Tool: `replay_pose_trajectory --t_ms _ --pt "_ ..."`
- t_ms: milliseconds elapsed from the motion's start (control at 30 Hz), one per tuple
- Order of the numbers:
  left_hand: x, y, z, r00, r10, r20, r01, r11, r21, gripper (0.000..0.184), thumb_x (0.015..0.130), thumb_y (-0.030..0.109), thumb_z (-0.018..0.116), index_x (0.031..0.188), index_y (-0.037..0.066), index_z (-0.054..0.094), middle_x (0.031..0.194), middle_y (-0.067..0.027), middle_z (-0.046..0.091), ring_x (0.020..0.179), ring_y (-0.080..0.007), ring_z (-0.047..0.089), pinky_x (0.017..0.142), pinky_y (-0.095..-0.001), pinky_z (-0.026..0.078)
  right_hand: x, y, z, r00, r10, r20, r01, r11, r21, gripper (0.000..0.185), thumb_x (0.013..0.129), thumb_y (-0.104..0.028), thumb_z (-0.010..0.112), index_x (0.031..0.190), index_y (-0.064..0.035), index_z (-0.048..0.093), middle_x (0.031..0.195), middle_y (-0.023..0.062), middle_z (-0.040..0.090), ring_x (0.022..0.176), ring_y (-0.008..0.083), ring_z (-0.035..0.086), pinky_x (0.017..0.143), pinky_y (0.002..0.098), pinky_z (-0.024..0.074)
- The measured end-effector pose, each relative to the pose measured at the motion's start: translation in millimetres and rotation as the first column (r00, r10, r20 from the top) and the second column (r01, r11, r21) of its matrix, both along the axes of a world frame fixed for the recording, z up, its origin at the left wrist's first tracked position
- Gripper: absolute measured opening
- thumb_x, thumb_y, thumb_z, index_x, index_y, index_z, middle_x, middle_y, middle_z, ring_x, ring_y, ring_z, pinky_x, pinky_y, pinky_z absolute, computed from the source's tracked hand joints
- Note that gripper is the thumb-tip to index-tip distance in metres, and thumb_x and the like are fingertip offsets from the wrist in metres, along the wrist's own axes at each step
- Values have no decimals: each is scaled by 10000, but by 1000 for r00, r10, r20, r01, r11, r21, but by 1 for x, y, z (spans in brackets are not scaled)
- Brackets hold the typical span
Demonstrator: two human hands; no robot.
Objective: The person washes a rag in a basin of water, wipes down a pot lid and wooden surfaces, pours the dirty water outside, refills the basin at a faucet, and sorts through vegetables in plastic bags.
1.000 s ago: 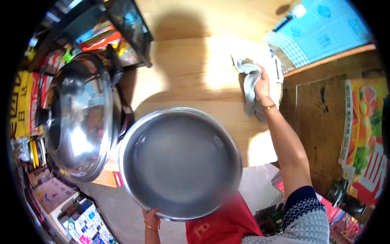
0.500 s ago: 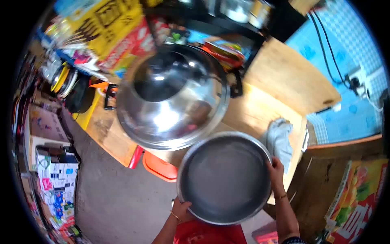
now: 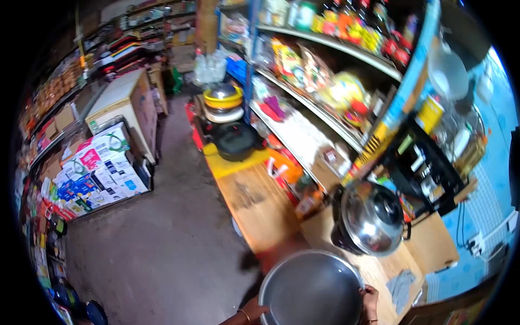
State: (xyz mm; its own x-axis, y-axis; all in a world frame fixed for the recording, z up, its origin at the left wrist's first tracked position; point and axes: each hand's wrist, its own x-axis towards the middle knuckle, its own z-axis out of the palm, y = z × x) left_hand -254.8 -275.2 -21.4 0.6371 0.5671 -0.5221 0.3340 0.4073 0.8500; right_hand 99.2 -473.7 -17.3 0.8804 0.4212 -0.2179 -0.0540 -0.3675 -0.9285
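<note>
A large, round, shallow metal pan [image 3: 314,290] with a grey inside is held between my two hands at the bottom of the head view. My left hand [image 3: 253,313] grips its left rim, fingers partly hidden beneath. On the opposite side, my right hand [image 3: 369,299] is closed on the rim. Just beyond the pan, a big pot with a shiny domed lid [image 3: 372,216] stands on the wooden table [image 3: 262,203]. A crumpled grey cloth [image 3: 401,290] lies to the right of the pan.
A black pan [image 3: 235,141] and stacked pots with a yellow band [image 3: 223,97] stand at the table's far end. Shelves [image 3: 330,116] of packaged goods rise behind. Product boxes [image 3: 103,173] line the left side of the grey floor [image 3: 168,238]. Wall sockets [image 3: 476,246] are at right.
My view has swung left and up, showing more of the floor and shelves. The lidded pot now appears smaller and farther right. Both hands still hold the pan, lower in view.
</note>
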Motion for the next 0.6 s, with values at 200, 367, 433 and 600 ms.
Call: replay_pose_trajectory --t_ms 200,367,433,600 --pt "-125 98 75 926 340 -167 -335 941 57 325 643 124 633 934 -16 599 812 -124 615 758 -198 583 678 -318 468 -92 203 31 931 362 41 -363 931 33 82 758 7 551 780 23 629 665 -12 569 594 65 489 552 200 388" --pt "-209 195 72 722 689 -60 -691 723 -15 273 641 56 634 890 -47 594 790 -128 612 724 -223 577 629 -327 464 -197 411 75 834 543 -98 -502 820 274 129 775 21 481 697 -9 578 615 -33 496 532 59 434 463 233 353" --pt "-238 245 52 684 726 -68 -726 687 33 253 642 51 634 873 -43 595 787 -122 612 716 -215 575 625 -324 463 -229 495 96 788 615 28 -610 774 172 150 752 -15 482 602 -11 494 563 -39 436 535 59 402 450 251 320" --pt "-295 378 91 526 827 -196 -825 552 117 162 660 50 641 799 -23 600 689 -80 605 584 -159 536 521 -291 419 -277 691 100 646 725 236 -725 680 -104 150 734 -89 518 616 2 502 541 -31 424 555 50 391 470 264 317"
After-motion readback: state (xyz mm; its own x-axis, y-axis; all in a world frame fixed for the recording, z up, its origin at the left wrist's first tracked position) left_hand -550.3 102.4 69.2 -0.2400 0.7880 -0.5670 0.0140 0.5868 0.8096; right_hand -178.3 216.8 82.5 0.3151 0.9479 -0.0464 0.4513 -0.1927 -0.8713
